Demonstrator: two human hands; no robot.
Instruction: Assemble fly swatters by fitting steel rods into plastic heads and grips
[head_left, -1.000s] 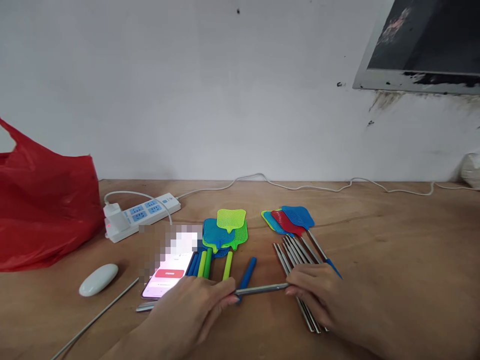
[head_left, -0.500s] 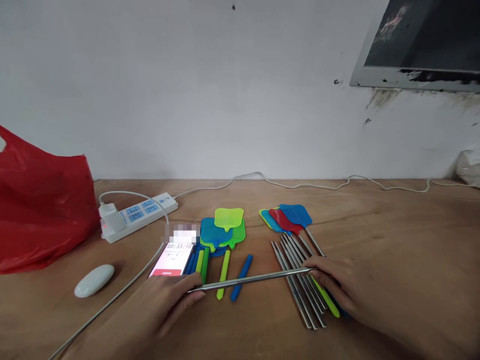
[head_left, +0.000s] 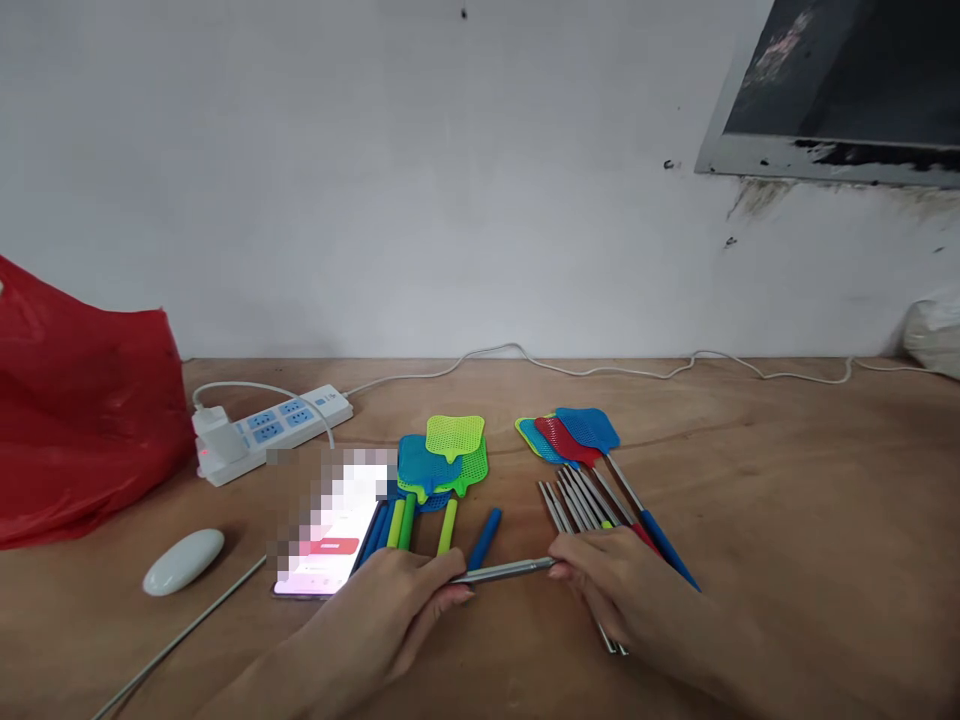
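Item: metal rod (head_left: 501,572), lying level between both grips. The left hand (head_left: 390,612) pinches one end and the right hand (head_left: 622,595) pinches the other.
Under the right grip: loose steel rods (head_left: 574,497).
Beside the left grip: phone (head_left: 330,540).
Beyond both: fly-swatter heads (head_left: 454,440).
Surface: wooden tabletop (head_left: 787,480). Its far edge meets a white wall (head_left: 375,200), and it runs wide to the right of the right grip.
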